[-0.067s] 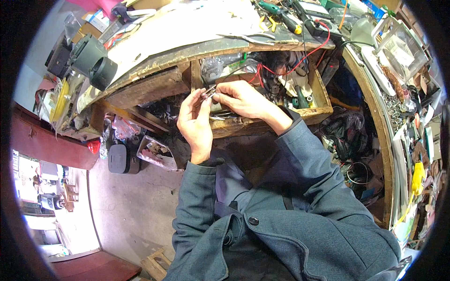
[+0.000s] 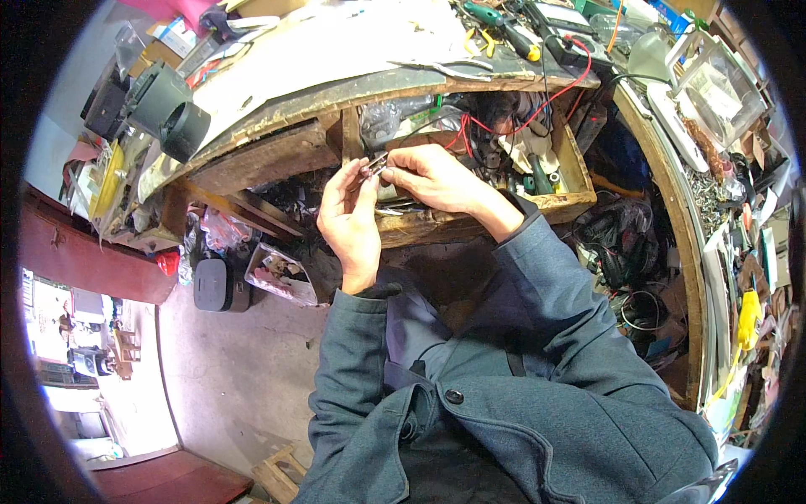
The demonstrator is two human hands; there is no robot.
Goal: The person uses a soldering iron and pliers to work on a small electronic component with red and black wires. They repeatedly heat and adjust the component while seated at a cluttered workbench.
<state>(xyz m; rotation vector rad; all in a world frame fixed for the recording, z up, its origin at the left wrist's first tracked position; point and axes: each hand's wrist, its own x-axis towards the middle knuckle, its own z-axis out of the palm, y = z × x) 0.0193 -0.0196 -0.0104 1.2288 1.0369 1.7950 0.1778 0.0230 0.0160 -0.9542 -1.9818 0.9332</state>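
Above the pulled-out wooden drawer (image 2: 470, 220), my two hands meet at a small, slim metal piece (image 2: 375, 165). Its exact kind is too small to make out. My left hand (image 2: 351, 220) is closed, pinching the piece between thumb and fingertips. From the other side my right hand (image 2: 438, 178) grips it too, thumb against curled fingers. Behind and below the hands, the drawer holds clear plastic bags (image 2: 382, 120), a green-handled screwdriver (image 2: 540, 176) and other small parts. A red wire (image 2: 512, 131) runs from the bench top down into the drawer.
On the bench (image 2: 311, 63) lie pliers (image 2: 449, 67) and a green-and-black screwdriver (image 2: 508, 32). A dark cylindrical container (image 2: 183, 130) sticks out at its left edge. On the floor stand a dark bin (image 2: 220, 284) and a box of scraps (image 2: 281, 275). Clutter crowds the right side bench (image 2: 714, 151).
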